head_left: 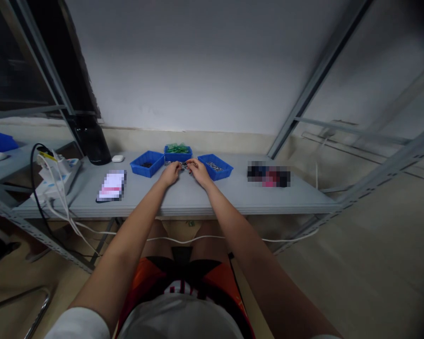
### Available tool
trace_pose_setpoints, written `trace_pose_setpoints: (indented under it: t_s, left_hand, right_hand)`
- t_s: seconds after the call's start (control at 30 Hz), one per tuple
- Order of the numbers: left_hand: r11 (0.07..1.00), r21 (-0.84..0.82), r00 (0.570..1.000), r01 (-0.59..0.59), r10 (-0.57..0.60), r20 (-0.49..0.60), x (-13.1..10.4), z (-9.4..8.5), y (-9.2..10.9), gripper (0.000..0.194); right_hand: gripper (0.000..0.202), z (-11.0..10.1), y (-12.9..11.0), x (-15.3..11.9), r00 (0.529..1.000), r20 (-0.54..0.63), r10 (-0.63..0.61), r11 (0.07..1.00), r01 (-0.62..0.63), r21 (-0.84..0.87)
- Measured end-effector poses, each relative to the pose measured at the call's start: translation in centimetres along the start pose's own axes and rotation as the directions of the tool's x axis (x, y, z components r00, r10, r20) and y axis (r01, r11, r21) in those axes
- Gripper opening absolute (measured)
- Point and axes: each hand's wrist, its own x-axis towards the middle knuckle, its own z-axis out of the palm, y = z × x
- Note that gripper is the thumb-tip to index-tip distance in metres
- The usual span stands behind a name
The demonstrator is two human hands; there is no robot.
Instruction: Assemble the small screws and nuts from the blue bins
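Observation:
My left hand [171, 173] and my right hand [199, 172] are close together over the middle of the grey shelf table [183, 200]. The fingers of both are closed in a pinch. Small dark and silvery pieces [184, 166] show between the fingertips, too small to name. Just behind the hands stands a blue bin [178, 156] with green pieces [177, 148] in it. To the left, another blue bin [141, 169] contains dark small parts [147, 165]. On the right a third blue bin [222, 174] holds small silvery parts [215, 166].
A phone [112, 185], a white earbud case [118, 158] and a black bottle [93, 141] are on the left, near a power strip [58, 176] with cables. Blurred-out items [268, 176] lie at right. Metal shelf posts [318, 70] flank the table; a white cable [205, 237] hangs below its edge.

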Motion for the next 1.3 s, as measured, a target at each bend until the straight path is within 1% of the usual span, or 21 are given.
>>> trace_pose_setpoints:
  t_s: [0.1, 0.3, 0.43, 0.53, 0.63, 0.73, 0.87, 0.93, 0.97, 1.03, 1.13, 1.2, 1.3]
  left_hand:
    - [1.000, -0.017, 1.000, -0.004, 0.004, -0.006, 0.0, 0.0, 0.0, 0.013]
    - [0.999, -0.054, 1.000, -0.008, 0.007, -0.027, -0.1, 0.0, -0.1, 0.012]
    - [0.999, -0.031, 0.999, -0.036, 0.036, -0.018, 0.0, -0.1, 0.0, 0.014]
    - [0.999, -0.043, 1.000, -0.024, 0.024, -0.007, -0.1, -0.1, 0.1, 0.017]
    - [0.999, -0.034, 0.999, 0.034, -0.035, -0.028, -0.1, -0.1, 0.1, 0.022]
    - [0.996, 0.019, 0.996, 0.085, -0.084, -0.041, -0.2, -0.2, 0.1, 0.025]
    - [0.992, 0.063, 0.994, 0.110, -0.109, -0.019, -0.3, -0.4, 0.3, 0.025]
    - [0.990, 0.075, 0.993, 0.118, -0.118, -0.013, -0.3, -0.5, 0.5, 0.026]
    - [0.989, 0.082, 0.993, 0.122, -0.121, -0.014, -0.3, -0.6, 0.6, 0.026]
    - [0.986, 0.099, 0.991, 0.134, -0.133, -0.022, -0.4, -0.7, 0.7, 0.028]
    - [0.975, 0.142, 0.985, 0.173, -0.170, -0.035, -0.4, -0.8, 0.7, 0.029]
    - [0.965, 0.180, 0.982, 0.188, -0.185, -0.030, -0.5, -0.9, 0.7, 0.030]
    - [0.946, 0.260, 0.980, 0.196, -0.198, -0.017, -0.7, -1.0, 0.9, 0.033]
  right_hand:
    - [0.023, 0.0, -0.1, 0.0, 0.999, 0.024, 0.032, 0.999, -0.033, 0.040]
    - [0.023, -0.2, -0.6, 0.0, 0.995, 0.035, 0.091, 0.993, -0.094, 0.072]
    - [0.023, -0.2, -0.8, -0.1, 0.994, 0.047, 0.097, 0.988, -0.102, 0.113]
    - [0.024, -0.2, -1.0, -0.2, 0.996, 0.019, 0.087, 0.990, -0.089, 0.113]
    - [0.025, -0.3, -0.9, -0.1, 0.997, -0.057, 0.061, 0.994, -0.056, 0.090]
    - [0.027, -0.5, -0.6, 0.2, 0.982, -0.183, 0.053, 0.998, -0.044, 0.053]
    - [0.041, -1.0, 0.1, 0.7, 0.930, -0.365, 0.044, 0.999, -0.047, -0.001]
    - [0.051, -1.0, 0.3, 0.8, 0.918, -0.393, 0.058, 0.997, -0.070, -0.018]
    - [0.056, -1.0, 0.4, 0.8, 0.925, -0.373, 0.069, 0.996, -0.085, -0.027]
    - [0.058, -0.7, 0.3, 0.6, 0.954, -0.289, 0.077, 0.993, -0.101, -0.068]
    - [0.041, -0.3, 0.2, 0.1, 0.990, -0.132, 0.053, 0.975, -0.080, -0.208]
    - [0.029, -0.1, 0.1, -0.2, 0.998, -0.044, 0.046, 0.946, -0.058, -0.318]
    - [0.023, 0.0, 0.1, -0.5, 0.999, 0.025, 0.048, 0.907, -0.033, -0.419]
